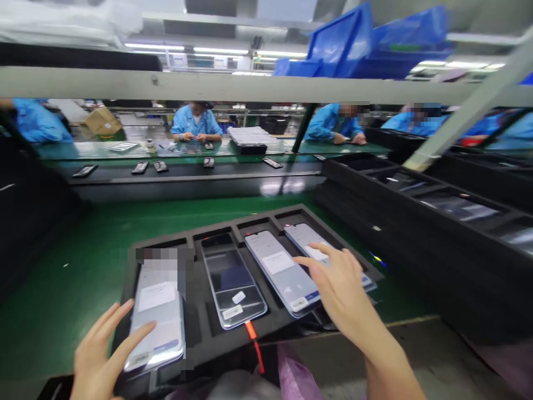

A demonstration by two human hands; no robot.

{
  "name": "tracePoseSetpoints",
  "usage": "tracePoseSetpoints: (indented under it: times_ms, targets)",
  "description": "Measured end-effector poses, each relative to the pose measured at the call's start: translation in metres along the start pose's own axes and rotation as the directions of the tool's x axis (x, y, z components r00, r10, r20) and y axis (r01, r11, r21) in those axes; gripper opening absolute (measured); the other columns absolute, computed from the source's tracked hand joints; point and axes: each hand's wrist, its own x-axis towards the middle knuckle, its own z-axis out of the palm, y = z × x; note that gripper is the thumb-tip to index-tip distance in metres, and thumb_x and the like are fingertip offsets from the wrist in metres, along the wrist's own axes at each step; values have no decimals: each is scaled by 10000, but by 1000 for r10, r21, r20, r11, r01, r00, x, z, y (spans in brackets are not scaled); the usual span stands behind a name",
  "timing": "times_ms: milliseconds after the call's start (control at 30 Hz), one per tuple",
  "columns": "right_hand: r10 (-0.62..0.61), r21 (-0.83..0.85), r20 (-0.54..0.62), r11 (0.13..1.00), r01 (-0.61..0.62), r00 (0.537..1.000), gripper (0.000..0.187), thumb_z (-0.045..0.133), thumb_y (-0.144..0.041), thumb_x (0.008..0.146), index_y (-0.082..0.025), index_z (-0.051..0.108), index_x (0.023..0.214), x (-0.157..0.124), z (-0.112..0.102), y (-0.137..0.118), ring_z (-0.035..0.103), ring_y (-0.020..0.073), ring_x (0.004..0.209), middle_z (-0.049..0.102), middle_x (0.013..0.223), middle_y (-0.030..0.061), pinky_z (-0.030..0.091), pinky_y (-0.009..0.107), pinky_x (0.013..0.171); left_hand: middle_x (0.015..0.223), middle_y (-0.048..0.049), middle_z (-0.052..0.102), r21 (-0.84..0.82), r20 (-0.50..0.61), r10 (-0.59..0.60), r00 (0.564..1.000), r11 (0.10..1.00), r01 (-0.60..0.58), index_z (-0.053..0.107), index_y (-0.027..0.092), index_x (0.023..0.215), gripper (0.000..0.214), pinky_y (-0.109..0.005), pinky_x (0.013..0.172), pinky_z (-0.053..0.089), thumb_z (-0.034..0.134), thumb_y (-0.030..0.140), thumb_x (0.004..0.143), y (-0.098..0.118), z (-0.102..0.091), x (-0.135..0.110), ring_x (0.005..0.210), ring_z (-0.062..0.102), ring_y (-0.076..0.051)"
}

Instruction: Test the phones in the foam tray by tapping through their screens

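4 phones are lying side by side in a black foam tray [195, 325], each sitting in its own slot, on the near side of a green table [104, 222]. The leftmost phone [160, 325] is showing a pale screen with a white box on it, and its lower end is reaching towards the tray's near edge. Next to it, the dark phone [229, 272] is carrying 2 white stickers near its lower end, and a red cable [251, 331] is hanging just below it. The third phone [270, 253] and the rightmost phone [300, 239] are both showing pale screens.

The left hand [100, 347] is spreading its fingers by the leftmost phone's left side while its thumb is reaching over the screen; whether it is gripping the edge, I cannot tell. The right hand [339, 283] is opening out over the 2 right-hand phones, fingers loosely apart and taking hold of nothing visible; whether a fingertip is touching glass, I cannot tell.

To the right, more black trays [375, 222] are standing on the table, some holding phones. Beyond the table, small devices [209, 162] are lying along a dark belt [179, 171]. Across it, a person in blue [195, 125] is working with both hands close together, and others in blue are sitting alongside. Overhead, blue bins [345, 50] are resting above a pale beam [233, 84].
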Motion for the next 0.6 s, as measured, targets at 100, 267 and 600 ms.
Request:
tracePoseSetpoints:
  times_ms: [100,267,600]
  targets:
    - [-78,16,-43,997,79,996,466,220,-406,945,-274,659,1034,0,5,1,515,272,1111,563,1133,90,290,580,1011,1470,-26,255,-40,117,-33,993,998,38,361,402,1346,644,-575,1021,194,29,648,852,7,-9,7,1313,250,-369]
    - [-192,36,44,981,191,980,408,262,-389,931,-328,632,1091,2,16,16,535,306,1096,565,1149,64,300,606,985,1484,-41,238,11,289,10,957,1000,-13,479,360,1289,690,-563,1015,259,90,703,832,-3,-18,29,1320,227,-357]
    - [3,-60,-127,998,-10,992,499,227,-480,913,-330,703,931,-3,2,82,581,327,874,613,1055,83,422,551,744,1477,-45,272,-22,292,82,953,997,-79,453,363,1307,639,-555,1010,290,113,668,860,-3,-13,41,1303,292,-330]
